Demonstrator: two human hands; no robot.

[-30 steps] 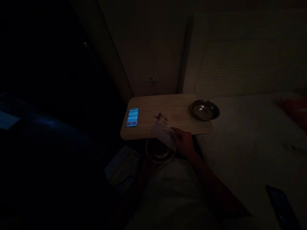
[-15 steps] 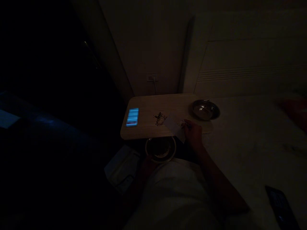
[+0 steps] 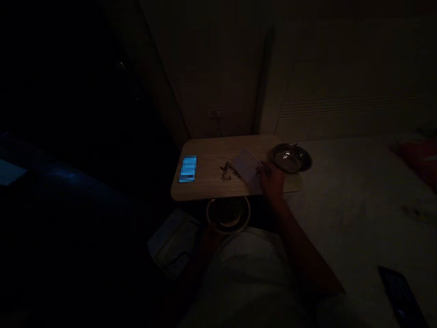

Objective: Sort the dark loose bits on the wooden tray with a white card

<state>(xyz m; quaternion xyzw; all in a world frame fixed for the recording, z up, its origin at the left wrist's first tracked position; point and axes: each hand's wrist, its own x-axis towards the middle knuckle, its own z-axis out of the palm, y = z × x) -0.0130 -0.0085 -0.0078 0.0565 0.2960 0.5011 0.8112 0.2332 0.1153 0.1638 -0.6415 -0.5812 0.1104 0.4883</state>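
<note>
Head view, very dim: taking the wooden tabletop (image 3: 205,189) as a clock face with 12 at the far edge, the right hand (image 3: 272,184) comes in at 4 o'clock, fingers and thumb pinched on the near right end of a pale card (image 3: 246,165) with faint rows of marks. This card slants across the wood towards 11 o'clock; whether its edge touches the surface I cannot tell. Just beside it, towards 9 o'clock, dark bits (image 3: 225,172) lie scattered near the middle of the tabletop, some reaching the card's edge. At 6 o'clock, below the near edge, sits a dark bowl (image 3: 248,219) with a lighter rim; the left hand (image 3: 210,239) grips that rim at the bowl's own 7 o'clock, thumb over it, the other fingers lost in shadow. A lit screen (image 3: 188,169) lies at 9 o'clock, and a shiny metal bowl (image 3: 292,159) rests at 3 o'clock, overhanging the tabletop's edge. Beyond 12 o'clock, a wall socket (image 3: 215,112) holds a plug with a cord.
</note>
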